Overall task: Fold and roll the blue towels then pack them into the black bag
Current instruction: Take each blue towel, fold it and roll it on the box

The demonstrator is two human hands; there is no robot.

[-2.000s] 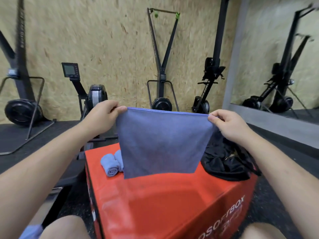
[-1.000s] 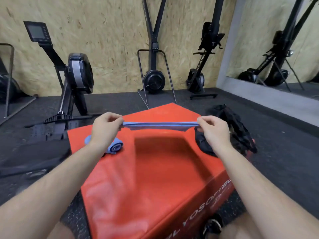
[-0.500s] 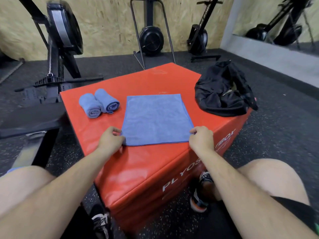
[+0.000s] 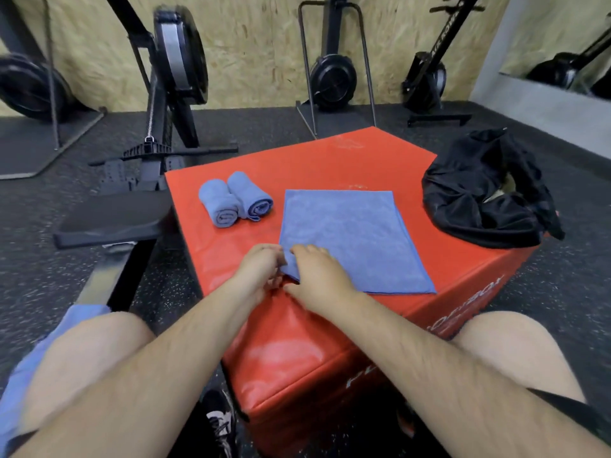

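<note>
A blue towel (image 4: pixel 357 239) lies folded flat on the red plyo box (image 4: pixel 297 332). Both my hands meet at its near left corner. My left hand (image 4: pixel 261 269) has curled fingers on the corner's left edge. My right hand (image 4: pixel 317 276) lies over the corner, fingers on top and thumb at the near edge, pinching it. Two rolled blue towels (image 4: pixel 220 206) (image 4: pixel 249 196) sit side by side at the box's left. The black bag (image 4: pixel 479 200) lies crumpled at the box's right edge, its mouth partly open.
Another blue cloth (image 4: pixel 49 352) drapes over my left thigh. A rowing machine (image 4: pixel 172 61) and its seat rail (image 4: pixel 112 216) stand close to the box's left side. More gym machines (image 4: pixel 334 74) line the wooden wall. Dark rubber floor surrounds the box.
The towel was held up, lowered and laid flat on the box. My right hand then left the near right corner and joined my left hand at the near left corner.
</note>
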